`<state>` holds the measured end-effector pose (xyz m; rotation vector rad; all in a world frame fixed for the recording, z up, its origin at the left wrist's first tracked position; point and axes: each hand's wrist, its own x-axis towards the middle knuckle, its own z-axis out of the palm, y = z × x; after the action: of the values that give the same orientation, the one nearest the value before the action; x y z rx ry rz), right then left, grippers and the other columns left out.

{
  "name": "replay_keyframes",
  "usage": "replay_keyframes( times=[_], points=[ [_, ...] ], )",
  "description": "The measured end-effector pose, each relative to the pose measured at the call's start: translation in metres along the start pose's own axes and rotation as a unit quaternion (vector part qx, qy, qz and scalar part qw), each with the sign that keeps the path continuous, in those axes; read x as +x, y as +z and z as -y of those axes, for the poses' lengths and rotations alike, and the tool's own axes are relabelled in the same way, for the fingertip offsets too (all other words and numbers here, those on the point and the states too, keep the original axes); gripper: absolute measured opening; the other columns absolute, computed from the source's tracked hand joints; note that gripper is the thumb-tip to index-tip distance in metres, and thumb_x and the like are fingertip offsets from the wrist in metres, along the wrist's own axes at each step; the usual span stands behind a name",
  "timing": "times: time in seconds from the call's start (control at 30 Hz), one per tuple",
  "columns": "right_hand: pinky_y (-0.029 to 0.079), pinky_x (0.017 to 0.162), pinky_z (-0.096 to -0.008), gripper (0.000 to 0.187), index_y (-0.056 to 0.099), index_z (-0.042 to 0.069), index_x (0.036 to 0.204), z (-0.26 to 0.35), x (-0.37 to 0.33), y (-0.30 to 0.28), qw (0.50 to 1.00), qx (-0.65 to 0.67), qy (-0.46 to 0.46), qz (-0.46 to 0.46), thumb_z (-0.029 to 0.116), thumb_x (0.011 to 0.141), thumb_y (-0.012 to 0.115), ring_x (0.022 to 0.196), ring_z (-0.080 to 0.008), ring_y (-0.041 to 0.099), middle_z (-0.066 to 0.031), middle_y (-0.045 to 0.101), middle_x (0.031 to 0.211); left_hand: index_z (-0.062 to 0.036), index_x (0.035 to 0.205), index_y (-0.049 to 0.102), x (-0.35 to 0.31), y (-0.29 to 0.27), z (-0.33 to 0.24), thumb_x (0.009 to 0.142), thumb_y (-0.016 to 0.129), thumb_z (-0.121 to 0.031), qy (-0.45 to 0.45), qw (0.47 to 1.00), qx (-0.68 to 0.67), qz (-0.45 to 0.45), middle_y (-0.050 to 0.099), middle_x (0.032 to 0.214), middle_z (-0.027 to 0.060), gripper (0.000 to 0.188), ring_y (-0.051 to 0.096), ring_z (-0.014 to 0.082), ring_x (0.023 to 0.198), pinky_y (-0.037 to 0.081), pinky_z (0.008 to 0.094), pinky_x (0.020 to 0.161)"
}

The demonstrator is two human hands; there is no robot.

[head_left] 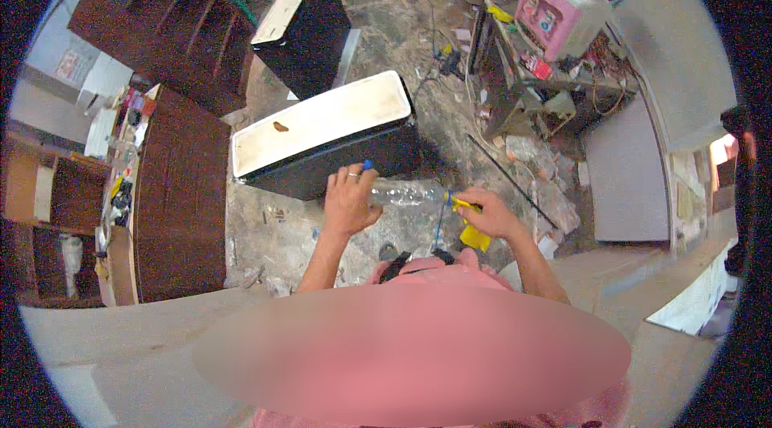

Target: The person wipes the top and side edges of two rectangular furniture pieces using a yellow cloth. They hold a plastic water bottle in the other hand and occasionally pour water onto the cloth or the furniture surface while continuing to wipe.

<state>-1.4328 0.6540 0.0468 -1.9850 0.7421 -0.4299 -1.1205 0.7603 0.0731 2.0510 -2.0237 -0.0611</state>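
Floor [378, 34]: grey, stained, littered
Shelf [177, 10]: dark brown, upper left, several bays
Counter [181, 203]: brown front, left; clutter [121, 195] on top
Stand [507, 44]: right, cluttered, pink-white dispenser [572, 14] on it
Wall [691, 50]: pale, right; light-grey panel [631, 179] low beside it
Light: bright patch [724, 156] at right rim

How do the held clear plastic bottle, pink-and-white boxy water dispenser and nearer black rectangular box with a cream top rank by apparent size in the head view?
Largest to smallest:
1. Nearer black box
2. Water dispenser
3. Clear bottle
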Motion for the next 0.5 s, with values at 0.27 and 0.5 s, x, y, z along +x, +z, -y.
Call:
replay_keyframes(
  times=[0.27,0.5],
  points=[
    [0.052,0.082,-0.0375,0.029,0.070,0.005,0.112,0.003,0.014,0.010,0.999,0.029,0.027,0.034,0.019,0.088,0.067,0.093,-0.0261,0.066,-0.0130,0.069,0.096,-0.0132,0.121,0.061,-0.004,-0.010,0.010,0.057,0.082,-0.028,-0.024,0.999,-0.007,0.042,0.055,0.125,0.0159,0.069,0.050,0.0352,0.117,0.040,0.0474,0.099],
    [0.053,0.075,-0.0363,0.026,0.071,0.005,0.109,0.012,0.019,0.030,0.992,0.006,0.093,0.085,0.018,0.088,0.064,0.085,-0.0219,0.067,-0.0108,0.071,0.094,-0.0095,0.116,0.062,-0.014,-0.025,0.030,0.058,0.080,-0.030,-0.009,0.996,0.007,0.090,0.057,0.117,0.0151,0.064,0.052,0.0329,0.112,0.042,0.0451,0.093]
  ],
)
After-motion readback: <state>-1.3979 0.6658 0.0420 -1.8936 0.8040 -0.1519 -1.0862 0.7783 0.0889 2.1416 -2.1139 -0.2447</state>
